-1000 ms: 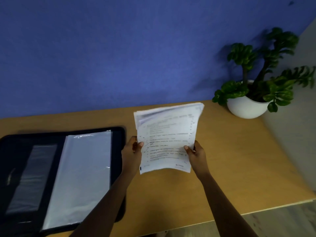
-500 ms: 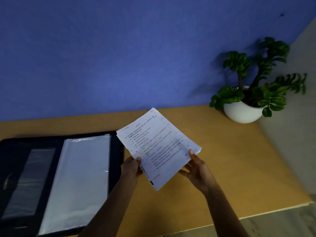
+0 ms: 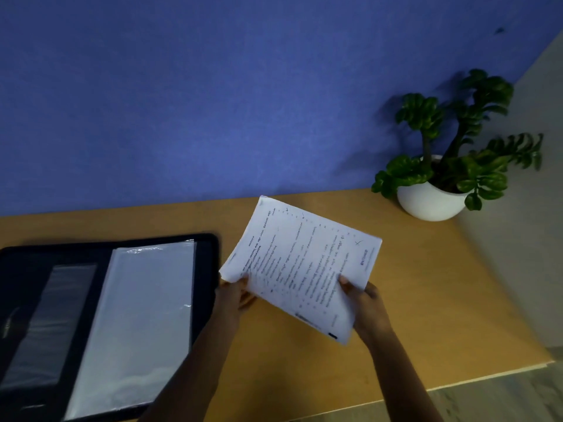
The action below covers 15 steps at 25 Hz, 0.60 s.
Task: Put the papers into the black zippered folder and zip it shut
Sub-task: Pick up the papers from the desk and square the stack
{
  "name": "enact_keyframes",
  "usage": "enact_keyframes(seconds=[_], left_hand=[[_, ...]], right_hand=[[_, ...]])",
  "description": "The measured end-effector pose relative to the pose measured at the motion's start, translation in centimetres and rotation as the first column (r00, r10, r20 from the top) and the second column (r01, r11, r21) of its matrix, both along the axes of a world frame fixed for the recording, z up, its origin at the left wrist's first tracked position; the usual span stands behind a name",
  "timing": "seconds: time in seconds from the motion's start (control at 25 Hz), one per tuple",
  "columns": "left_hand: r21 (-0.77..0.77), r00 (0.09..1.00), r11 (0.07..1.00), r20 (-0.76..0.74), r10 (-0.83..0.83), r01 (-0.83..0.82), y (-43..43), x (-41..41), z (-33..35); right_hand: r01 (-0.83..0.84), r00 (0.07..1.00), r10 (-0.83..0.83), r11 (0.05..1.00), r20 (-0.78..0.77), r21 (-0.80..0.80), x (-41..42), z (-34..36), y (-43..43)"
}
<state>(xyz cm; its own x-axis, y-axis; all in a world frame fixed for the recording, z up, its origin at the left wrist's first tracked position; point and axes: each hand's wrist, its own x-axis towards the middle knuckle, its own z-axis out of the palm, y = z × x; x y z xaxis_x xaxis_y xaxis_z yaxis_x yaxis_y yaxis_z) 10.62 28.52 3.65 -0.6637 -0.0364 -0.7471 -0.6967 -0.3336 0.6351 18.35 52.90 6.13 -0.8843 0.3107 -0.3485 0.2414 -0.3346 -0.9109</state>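
A stack of white printed papers [image 3: 300,263] hangs tilted above the wooden desk, right of the folder. My left hand [image 3: 233,296] pinches its lower left corner with the thumb on top. My right hand [image 3: 364,303] grips its near right edge, thumb on the printed face. The black zippered folder [image 3: 210,260] lies open flat on the desk's left side, with a clear plastic sleeve [image 3: 143,315] on its right half and a pocket [image 3: 48,321] on its left half. Its left part runs out of view.
A white pot with a green plant [image 3: 429,199] stands at the desk's back right corner. A blue wall [image 3: 213,102] rises behind the desk [image 3: 441,300]. The desk's front edge runs along the lower right, with floor beyond.
The papers went from upright to lying flatter and turned clockwise, shifting slightly right. Both hands moved their grip along the sheets' edges.
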Motion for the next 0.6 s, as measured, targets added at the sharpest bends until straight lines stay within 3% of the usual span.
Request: enact_keyframes(seconds=[0.08, 0.12, 0.28, 0.44, 0.6], left_hand=[[-0.266, 0.975, 0.946, -0.072, -0.210, 0.184, -1.6, -1.5, 0.7], [-0.318, 0.942, 0.910, -0.112, -0.316, 0.267, -2.0, -2.1, 1.2], [-0.349, 0.808, 0.795, -0.150, -0.569, 0.495, -2.0, -3.6, 2.1], [-0.447, 0.830, 0.814, -0.234, -0.506, 0.371, -1.5, -3.3, 1.3], [-0.438, 0.833, 0.882, -0.413, -0.369, 0.174, -1.5, -2.8, 0.6]], right_hand=[[-0.110, 0.994, 0.110, 0.994, -0.001, -0.028, 0.5, 0.2, 2.8], [-0.167, 0.986, 0.168, 0.985, 0.009, -0.032, 0.7, 0.1, 3.8], [-0.292, 0.956, 0.289, 0.955, 0.054, 0.055, 0.9, -0.1, 4.9], [-0.297, 0.954, 0.299, 0.927, 0.030, 0.231, 0.0, -0.5, 4.5], [-0.232, 0.967, 0.248, 0.950, -0.053, 0.207, -1.0, -1.5, 5.0]])
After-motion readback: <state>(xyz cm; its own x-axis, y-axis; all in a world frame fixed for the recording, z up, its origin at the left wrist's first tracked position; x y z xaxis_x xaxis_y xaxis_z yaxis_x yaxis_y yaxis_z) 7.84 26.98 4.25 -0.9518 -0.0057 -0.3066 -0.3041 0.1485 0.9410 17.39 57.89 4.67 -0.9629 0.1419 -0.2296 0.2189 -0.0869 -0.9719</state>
